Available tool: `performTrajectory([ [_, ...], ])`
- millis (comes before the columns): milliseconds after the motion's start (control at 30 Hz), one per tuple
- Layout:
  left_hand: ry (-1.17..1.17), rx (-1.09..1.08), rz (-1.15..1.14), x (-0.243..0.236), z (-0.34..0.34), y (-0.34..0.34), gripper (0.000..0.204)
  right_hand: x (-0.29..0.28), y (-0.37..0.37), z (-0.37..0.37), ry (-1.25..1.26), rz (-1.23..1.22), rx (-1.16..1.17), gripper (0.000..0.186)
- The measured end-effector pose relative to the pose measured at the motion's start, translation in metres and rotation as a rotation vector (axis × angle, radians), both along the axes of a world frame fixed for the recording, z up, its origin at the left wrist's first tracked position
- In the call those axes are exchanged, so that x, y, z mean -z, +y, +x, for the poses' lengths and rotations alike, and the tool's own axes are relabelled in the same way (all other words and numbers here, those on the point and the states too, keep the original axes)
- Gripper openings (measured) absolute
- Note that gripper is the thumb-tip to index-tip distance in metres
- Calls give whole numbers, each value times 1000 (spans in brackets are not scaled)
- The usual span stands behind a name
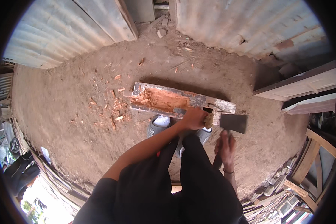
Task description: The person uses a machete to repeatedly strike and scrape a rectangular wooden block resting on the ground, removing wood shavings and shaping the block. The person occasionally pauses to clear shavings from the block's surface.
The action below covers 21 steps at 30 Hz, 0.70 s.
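My left hand (pixel 192 118) grips a chisel (pixel 208 118) with a worn, pale handle; its flat grey blade lies over a weathered wooden block (pixel 224 105) that has a long, freshly cut orange hollow (pixel 168 99) full of chips. My right hand (pixel 226 147) is closed on the handle of a broad, dark-bladed hatchet (pixel 233 123), held to the right of my left hand, partly over the block's right end. The block lies crosswise in front of my grey sandals (pixel 155 128).
Wood chips (pixel 117 114) litter the dirt ground left of the block. Corrugated metal sheets (pixel 242 26) stand beyond it. A wooden panel (pixel 295 82) is at the right, wooden frames (pixel 311 156) at lower right, and stacked boards with dark cloth (pixel 22 168) at lower left.
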<state>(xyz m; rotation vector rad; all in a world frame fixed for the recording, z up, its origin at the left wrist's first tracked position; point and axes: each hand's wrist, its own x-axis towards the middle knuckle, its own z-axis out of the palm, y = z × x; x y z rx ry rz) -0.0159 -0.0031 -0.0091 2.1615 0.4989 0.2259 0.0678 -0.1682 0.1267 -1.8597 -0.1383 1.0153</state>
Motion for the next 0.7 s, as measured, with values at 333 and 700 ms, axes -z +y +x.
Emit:
performTrajectory([
  [333,-243,-233,-133,-8,4,9,27,-7,-15,-14,46,175,199,42],
  [700,-89,-53,-93,-3,11,-5,39,-6,-16,-12,-58,172,115,42],
])
